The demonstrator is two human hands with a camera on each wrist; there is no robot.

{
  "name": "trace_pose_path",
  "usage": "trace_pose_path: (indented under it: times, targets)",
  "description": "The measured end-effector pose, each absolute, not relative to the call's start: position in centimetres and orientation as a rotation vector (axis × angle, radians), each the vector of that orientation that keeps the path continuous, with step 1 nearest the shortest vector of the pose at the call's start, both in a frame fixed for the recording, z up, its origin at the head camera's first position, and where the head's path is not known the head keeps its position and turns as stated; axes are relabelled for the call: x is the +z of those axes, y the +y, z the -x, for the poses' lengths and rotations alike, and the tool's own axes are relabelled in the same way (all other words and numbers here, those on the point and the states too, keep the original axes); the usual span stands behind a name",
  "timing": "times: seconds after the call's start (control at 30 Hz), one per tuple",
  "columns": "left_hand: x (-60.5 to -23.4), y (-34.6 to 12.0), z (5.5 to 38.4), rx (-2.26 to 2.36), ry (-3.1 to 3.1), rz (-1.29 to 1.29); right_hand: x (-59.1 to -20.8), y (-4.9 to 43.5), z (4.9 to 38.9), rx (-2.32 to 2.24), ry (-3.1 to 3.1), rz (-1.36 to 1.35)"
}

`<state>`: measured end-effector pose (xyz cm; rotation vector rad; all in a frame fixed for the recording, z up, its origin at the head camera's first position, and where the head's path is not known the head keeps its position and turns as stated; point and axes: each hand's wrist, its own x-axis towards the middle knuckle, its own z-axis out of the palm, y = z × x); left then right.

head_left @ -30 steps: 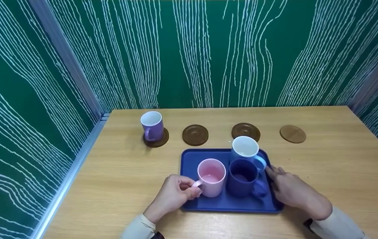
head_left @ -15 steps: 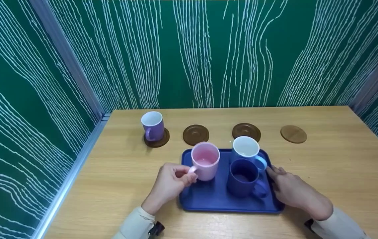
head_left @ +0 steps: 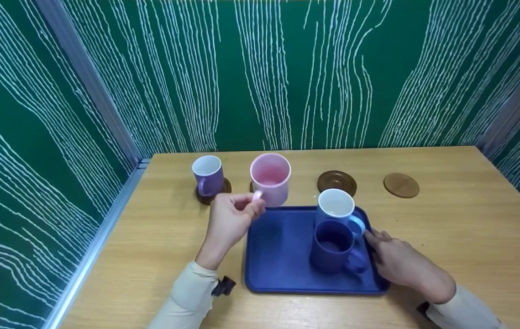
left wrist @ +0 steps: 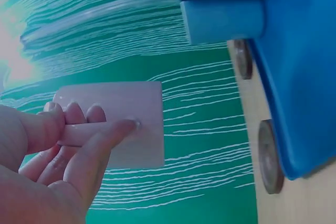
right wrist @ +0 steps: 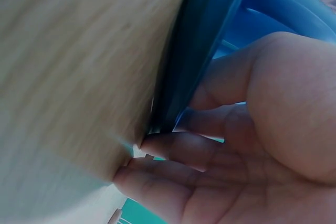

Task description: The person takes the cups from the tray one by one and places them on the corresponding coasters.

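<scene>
A pink mug is raised past the tray's far left corner, overlapping a coaster almost hidden behind it. My left hand pinches its handle between thumb and fingers; the left wrist view shows the mug's side beyond the fingers. A blue tray bears a dark blue mug and a white-lined light blue mug right behind it. At the tray's right edge, my right hand holds the rim, with thumb and fingers around the edge in the right wrist view.
A purple mug stands on a dark coaster at the back left. Another dark coaster lies behind the tray, and a lighter wooden one farther right. A green, white-lined wall rises behind the table.
My left hand has lifted the pink mug off the tray and carried it away from me and slightly left, over the second coaster. The right hand has stayed at the tray's edge.
</scene>
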<state>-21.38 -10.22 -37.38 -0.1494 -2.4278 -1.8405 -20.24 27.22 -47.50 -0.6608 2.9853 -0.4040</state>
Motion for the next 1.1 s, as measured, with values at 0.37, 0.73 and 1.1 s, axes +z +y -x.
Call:
trace_pose_path:
  times: [0.37, 0.73, 1.1]
  targets:
    - [-37.4, -8.4, 24.6, -1.792, -2.259, 0.044, -47.7, 27.2, 20.3, -0.422, 2.984, 0.657]
    - [-37.8, -7.3, 26.7, -1.714, -2.168, 0.002, -47.5, 27.2, 20.5, -0.412, 2.96, 0.629]
    - [-38.7, -6.1, 28.8, -1.672, -2.11, -0.08, -47.5, 27.1, 20.5, -0.415, 2.964, 0.637]
